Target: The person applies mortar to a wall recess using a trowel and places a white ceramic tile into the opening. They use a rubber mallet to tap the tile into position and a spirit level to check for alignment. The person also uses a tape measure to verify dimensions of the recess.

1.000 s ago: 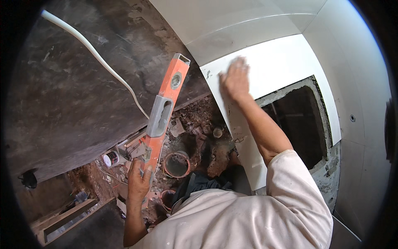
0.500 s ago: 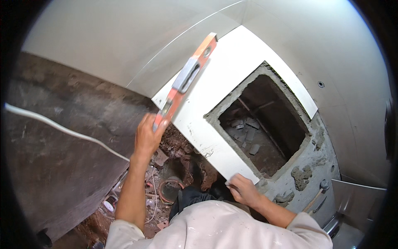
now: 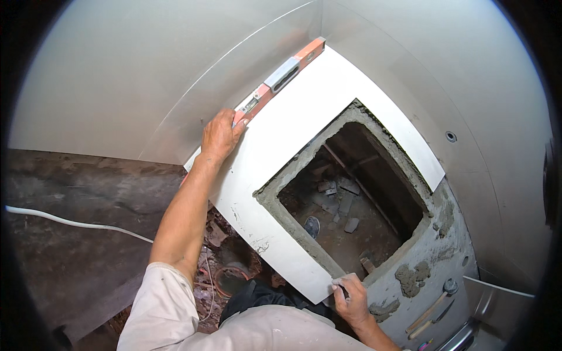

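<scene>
My left hand (image 3: 219, 137) is closed around the near end of an orange spirit level (image 3: 266, 93) with a grey middle grip. The level lies along the back edge of a white slab (image 3: 310, 96), close against the wall. This slab frames two sides and more of a rough rectangular cut-out (image 3: 374, 193) edged with grey mortar. At the slab's near corner is my right hand (image 3: 353, 301), fingers curled, with a small dark thing between them that I cannot make out.
Right of the cut-out, a mallet (image 3: 449, 286) and a wooden-handled blade (image 3: 430, 322) lie on bare concrete with mortar lumps (image 3: 413, 278). A white hose (image 3: 76, 222) crosses at left. Below are rubble and a bucket (image 3: 230, 281); a shoe (image 3: 312, 227) shows through the cut-out.
The level has swung from slanting over the slab to lying along its back edge, my left hand moving up with it. My right hand stays near the slab's front corner, its fingers now more curled.
</scene>
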Demonstrator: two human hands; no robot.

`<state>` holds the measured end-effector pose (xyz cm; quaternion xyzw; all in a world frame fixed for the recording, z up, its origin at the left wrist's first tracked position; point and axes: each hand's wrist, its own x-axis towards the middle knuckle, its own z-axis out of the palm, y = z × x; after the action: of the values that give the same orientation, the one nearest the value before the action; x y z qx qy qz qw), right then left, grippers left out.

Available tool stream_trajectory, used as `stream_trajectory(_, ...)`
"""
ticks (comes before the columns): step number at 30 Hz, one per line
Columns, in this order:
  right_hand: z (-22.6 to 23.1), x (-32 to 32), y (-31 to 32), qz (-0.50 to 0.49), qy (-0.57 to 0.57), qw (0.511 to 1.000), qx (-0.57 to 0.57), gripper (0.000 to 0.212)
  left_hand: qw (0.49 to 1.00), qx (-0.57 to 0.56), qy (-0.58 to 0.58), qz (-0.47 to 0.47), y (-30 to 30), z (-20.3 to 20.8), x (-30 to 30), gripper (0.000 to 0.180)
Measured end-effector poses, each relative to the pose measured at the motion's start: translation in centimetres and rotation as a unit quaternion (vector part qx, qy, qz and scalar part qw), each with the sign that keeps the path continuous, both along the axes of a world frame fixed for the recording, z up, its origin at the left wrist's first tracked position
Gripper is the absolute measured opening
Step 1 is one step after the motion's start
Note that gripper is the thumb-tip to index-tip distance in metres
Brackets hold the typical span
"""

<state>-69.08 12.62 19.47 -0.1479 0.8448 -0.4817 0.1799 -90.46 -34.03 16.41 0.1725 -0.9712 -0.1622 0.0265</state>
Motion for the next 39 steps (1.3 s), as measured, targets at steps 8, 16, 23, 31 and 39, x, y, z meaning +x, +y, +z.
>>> stream_trajectory(8, 0.1, -2.3, -0.2, 0.001, -0.004, 1.000, 0.006, 0.010, 1.000, -0.003, -0.009, -0.008, -0.8, 0.2, -0.3, 0.043)
stream_trajectory(16, -0.2, -3.7, -2.2, 0.040, -0.017, 0.999, 0.011, 0.003, 0.998, -0.020, 0.062, 0.009, -0.9, 0.5, 0.9, 0.045)
stream_trajectory(23, -1.0, -6.2, -2.7, 0.032, -0.046, 0.998, 0.019, 0.018, 0.939, -0.076, 0.335, -0.008, -3.9, 7.4, 8.7, 0.015)
stream_trajectory(31, -2.3, -10.7, -4.7, 0.028, -0.011, 0.999, 0.036, 0.020, 0.835, -0.413, 0.357, -0.068, -8.0, 18.0, 11.4, 0.026)
stream_trajectory(39, -3.5, -12.4, -6.7, 0.026, -0.024, 0.999, 0.017, 0.019, 0.827, -0.427, 0.353, -0.097, -11.1, 19.2, 9.3, 0.026)
